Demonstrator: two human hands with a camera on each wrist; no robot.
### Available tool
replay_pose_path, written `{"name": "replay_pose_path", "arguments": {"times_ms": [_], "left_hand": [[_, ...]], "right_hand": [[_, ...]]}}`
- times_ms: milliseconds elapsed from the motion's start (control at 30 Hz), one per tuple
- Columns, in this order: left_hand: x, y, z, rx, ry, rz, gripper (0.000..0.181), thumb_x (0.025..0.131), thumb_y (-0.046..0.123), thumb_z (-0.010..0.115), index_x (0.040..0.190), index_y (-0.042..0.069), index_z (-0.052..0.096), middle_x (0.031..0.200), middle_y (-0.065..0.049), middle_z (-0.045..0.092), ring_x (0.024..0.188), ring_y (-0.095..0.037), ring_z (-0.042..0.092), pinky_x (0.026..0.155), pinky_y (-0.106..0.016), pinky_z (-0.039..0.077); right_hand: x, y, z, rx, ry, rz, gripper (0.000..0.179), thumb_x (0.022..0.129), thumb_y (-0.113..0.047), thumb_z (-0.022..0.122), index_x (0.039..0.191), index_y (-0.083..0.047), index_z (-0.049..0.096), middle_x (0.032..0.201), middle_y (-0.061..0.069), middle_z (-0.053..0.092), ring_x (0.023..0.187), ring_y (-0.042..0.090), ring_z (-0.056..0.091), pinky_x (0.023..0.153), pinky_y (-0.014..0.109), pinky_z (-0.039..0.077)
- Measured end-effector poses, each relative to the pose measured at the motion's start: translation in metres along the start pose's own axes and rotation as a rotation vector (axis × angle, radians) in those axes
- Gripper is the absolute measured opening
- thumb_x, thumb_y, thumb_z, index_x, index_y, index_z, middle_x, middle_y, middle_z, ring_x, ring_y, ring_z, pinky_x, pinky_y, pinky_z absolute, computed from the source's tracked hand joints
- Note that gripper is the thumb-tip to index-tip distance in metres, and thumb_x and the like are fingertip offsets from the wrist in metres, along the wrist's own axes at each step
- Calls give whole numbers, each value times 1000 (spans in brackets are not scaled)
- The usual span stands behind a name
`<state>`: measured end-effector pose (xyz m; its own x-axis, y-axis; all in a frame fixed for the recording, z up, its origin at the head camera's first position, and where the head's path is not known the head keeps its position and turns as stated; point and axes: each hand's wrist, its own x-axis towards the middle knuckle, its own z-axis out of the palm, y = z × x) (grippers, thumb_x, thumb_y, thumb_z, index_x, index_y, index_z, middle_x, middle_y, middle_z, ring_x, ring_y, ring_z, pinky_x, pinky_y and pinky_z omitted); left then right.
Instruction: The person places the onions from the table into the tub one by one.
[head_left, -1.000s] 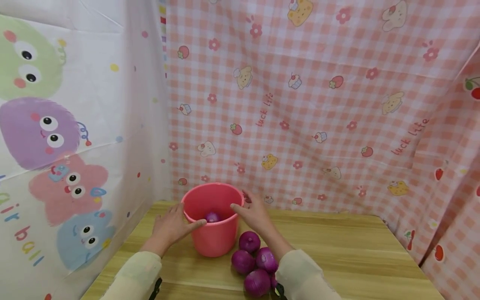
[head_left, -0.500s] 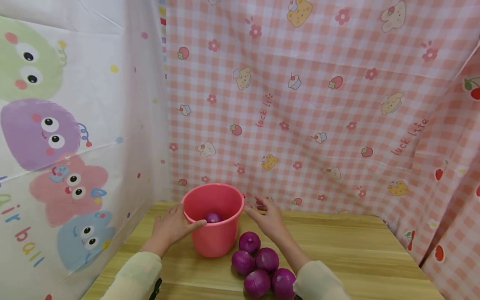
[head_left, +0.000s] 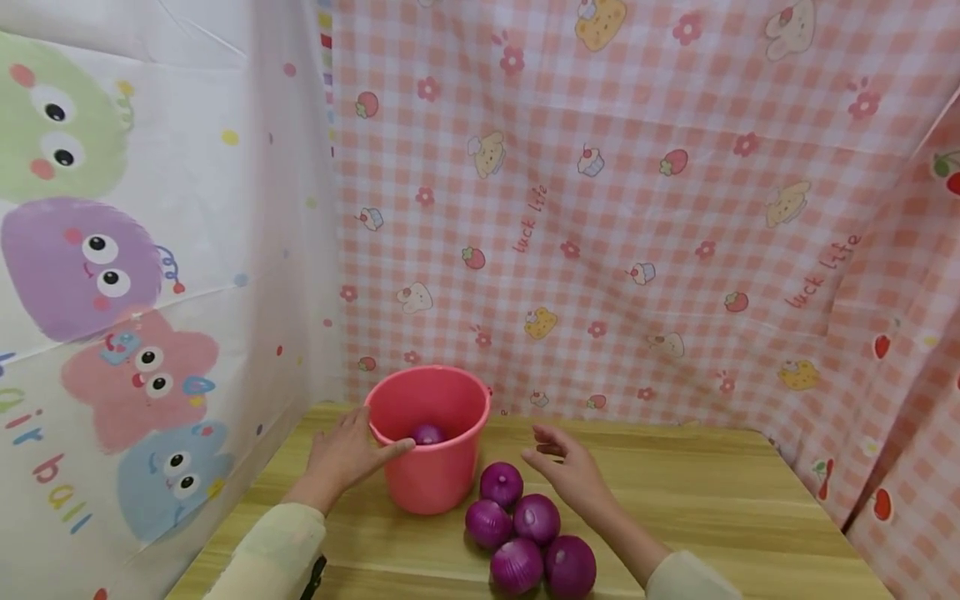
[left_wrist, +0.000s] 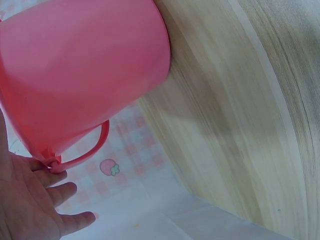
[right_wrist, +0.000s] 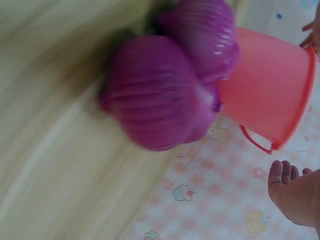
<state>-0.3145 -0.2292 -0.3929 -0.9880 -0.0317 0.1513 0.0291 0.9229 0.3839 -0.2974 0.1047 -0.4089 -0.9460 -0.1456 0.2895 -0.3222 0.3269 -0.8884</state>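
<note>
A pink plastic bucket (head_left: 431, 479) stands upright on the wooden table, with a red onion (head_left: 428, 434) visible inside. My left hand (head_left: 348, 458) rests at its left rim, thumb lying along the near edge. The left wrist view shows the fingers (left_wrist: 62, 194) spread and nearly straight beside the handle joint, where the bucket's handle (left_wrist: 95, 150) hangs down. To the right of the bucket my right hand (head_left: 570, 471) hovers with loosely bent fingers and holds nothing. Just left of it, several red onions (head_left: 537, 519) sit clustered, close to the bucket's front right.
The wooden tabletop (head_left: 712, 500) extends to the right past the onions. A pink checked cloth (head_left: 600, 250) hangs behind the table, and a white cartoon-print sheet (head_left: 277, 250) hangs on the left.
My right hand has left the bucket's right rim and moved right and toward me, uncovering the nearest onion. The left hand and the bucket have stayed in place.
</note>
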Motion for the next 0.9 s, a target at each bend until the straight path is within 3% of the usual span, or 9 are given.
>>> {"name": "replay_pose_path", "arguments": {"times_ms": [333, 533, 633, 900], "left_hand": [[0, 3, -5, 6, 8, 5, 122, 70, 91, 50, 153, 4, 30, 145, -22, 46, 133, -44, 40, 100, -79, 23], [0, 2, -5, 1, 7, 6, 120, 71, 89, 53, 154, 7, 30, 146, -20, 46, 133, -43, 39, 100, -79, 23], [-1, 2, -4, -2, 6, 5, 120, 70, 89, 54, 155, 9, 30, 146, -19, 46, 133, -43, 40, 100, -80, 23], [-2, 4, -2, 4, -2, -7, 122, 70, 90, 51, 152, 2, 32, 145, -23, 46, 133, -45, 40, 102, -78, 22]], "right_hand": [[-18, 37, -24, -28, -38, 32, 50, 90, -23, 74, 132, 0, 60, 125, 11, 62, 113, 27, 59, 95, 41, 51], [-33, 60, -38, -53, -94, 26, 55, 90, -22, 75, 134, 4, 56, 127, 17, 60, 115, 33, 58, 91, 36, 52], [-42, 68, -42, -65, -127, 35, 58, 89, -23, 76, 135, 6, 54, 129, 20, 58, 116, 36, 57, 92, 38, 52], [-56, 88, -52, -61, -211, 24, 61, 90, -20, 74, 137, 10, 50, 130, 27, 55, 117, 42, 55, 93, 48, 51]]}}
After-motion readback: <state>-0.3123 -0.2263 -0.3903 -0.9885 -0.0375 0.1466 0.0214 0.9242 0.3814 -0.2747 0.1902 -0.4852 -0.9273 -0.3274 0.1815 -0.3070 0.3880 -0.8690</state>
